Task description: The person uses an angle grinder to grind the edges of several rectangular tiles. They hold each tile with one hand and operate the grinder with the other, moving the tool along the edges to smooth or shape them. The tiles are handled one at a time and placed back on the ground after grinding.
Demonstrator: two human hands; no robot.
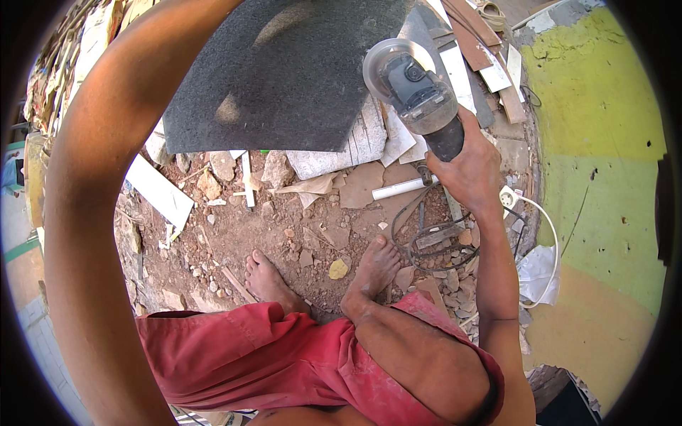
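My right hand [472, 165] is wrapped round the dark body of an angle grinder [426, 99], whose round disc and guard point away from me. The disc end is beside the right edge of a dark grey, rough-faced sheet [270, 85]; whether they touch I cannot tell. My left arm [96, 192] arches up the left side and leaves the picture at the top, so my left hand is out of sight. A dark power cable [408, 250] lies in loops on the rubble below the grinder.
My bare feet stand on dirt strewn with broken stone. A white extension socket [509, 197] with a pale cord lies by the yellow-green wall [597, 142] at right. A white pipe [405, 188], a white board [160, 190] and wood strips [509, 99] lie about.
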